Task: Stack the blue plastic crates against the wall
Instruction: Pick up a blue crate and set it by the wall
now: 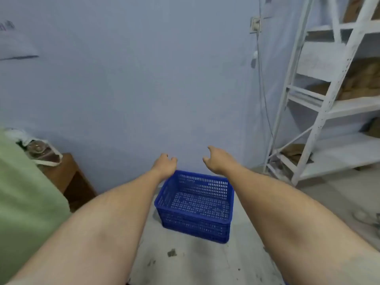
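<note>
The left hand [165, 163] and right hand [217, 159] hang open and empty; the blue crate [195, 204] sits below and between them against the wall [133, 89], left hand nearer its rim.

1 blue crate [195, 204], 2 hands: left hand [164, 164] & right hand [218, 159]. 1 white shelf rack [320, 112], 1 wooden table [70, 177], 1 bag [39, 151].

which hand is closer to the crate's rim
The left hand, just above the blue crate at its far-left corner; the right hand hangs higher, clear of it.
</note>
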`<state>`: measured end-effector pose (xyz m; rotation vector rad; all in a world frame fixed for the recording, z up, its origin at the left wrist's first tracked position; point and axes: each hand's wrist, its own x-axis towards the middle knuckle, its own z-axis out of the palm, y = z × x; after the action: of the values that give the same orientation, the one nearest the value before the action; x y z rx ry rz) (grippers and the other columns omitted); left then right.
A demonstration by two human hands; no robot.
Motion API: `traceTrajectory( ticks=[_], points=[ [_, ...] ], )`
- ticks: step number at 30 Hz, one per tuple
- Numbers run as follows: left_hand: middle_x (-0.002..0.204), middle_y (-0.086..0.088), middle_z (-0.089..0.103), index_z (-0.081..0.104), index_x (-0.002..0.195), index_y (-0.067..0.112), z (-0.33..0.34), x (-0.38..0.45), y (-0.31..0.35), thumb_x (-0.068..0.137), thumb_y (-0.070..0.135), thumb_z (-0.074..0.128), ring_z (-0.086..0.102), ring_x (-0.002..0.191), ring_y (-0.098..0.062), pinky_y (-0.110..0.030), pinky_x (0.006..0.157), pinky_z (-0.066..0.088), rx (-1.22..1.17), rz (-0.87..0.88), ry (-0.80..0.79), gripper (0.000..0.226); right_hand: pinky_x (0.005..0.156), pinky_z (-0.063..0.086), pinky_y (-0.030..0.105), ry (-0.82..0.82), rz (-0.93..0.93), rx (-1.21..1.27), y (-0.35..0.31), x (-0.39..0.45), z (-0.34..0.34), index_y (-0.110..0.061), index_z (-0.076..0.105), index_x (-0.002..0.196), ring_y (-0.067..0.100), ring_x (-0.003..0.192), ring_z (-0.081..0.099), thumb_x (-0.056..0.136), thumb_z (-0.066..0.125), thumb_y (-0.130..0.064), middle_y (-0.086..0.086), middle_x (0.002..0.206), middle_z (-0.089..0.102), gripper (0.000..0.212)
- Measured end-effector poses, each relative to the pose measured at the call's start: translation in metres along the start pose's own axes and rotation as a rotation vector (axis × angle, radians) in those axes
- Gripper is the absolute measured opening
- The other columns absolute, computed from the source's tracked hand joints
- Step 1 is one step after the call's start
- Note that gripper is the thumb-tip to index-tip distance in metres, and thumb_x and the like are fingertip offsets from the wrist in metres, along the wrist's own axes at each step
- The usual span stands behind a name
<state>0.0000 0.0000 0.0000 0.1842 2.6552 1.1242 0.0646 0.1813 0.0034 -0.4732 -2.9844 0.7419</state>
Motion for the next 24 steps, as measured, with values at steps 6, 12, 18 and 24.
traceTrajectory(
  ticks=[6,12,18,24],
  points=[
    [0.083,-0.013,0.055,0.057,0.086,0.003,0.070,0.062,-0.036,0.097,0.026,0.037,0.052,0.088,-0.029,-0.034,0.077,0.039,-0.043,-0.235,0.007,0.033,0.101,0.045,0.044,-0.203,0.171,0.204,0.070,0.062,0.081,-0.004,0.039,0.142,0.038,0.125,0.052,0.100,0.042,-0.033,0.020,0.142,0.050,0.052],
    [0.094,-0.012,0.056,0.057,0.101,0.004,0.137,0.114,-0.081,0.095,0.033,0.037,0.049,0.072,-0.025,-0.033,0.074,0.039,-0.064,-0.474,-0.053,0.036,0.095,0.048,0.042,-0.351,0.337,0.339,0.124,0.101,0.155,-0.002,0.048,0.131,0.038,0.114,0.057,0.097,0.044,-0.031,0.020,0.132,0.056,0.045],
    [0.102,-0.010,0.052,0.048,0.132,0.000,0.171,0.167,-0.111,0.101,0.014,0.031,0.048,0.083,-0.022,-0.036,0.078,0.040,-0.120,-0.651,-0.145,0.038,0.095,0.046,0.041,-0.480,0.411,0.372,0.149,0.138,0.207,-0.015,0.036,0.148,0.037,0.120,0.054,0.097,0.044,-0.022,0.016,0.145,0.046,0.053],
    [0.111,-0.010,0.049,0.043,0.138,0.002,0.197,0.263,-0.148,0.100,0.022,0.034,0.052,0.090,-0.023,-0.038,0.091,0.043,-0.275,-0.815,-0.201,0.044,0.096,0.045,0.035,-0.444,0.612,0.456,0.154,0.199,0.261,-0.013,0.046,0.141,0.034,0.120,0.053,0.097,0.042,-0.016,0.013,0.139,0.051,0.045]
  ],
)
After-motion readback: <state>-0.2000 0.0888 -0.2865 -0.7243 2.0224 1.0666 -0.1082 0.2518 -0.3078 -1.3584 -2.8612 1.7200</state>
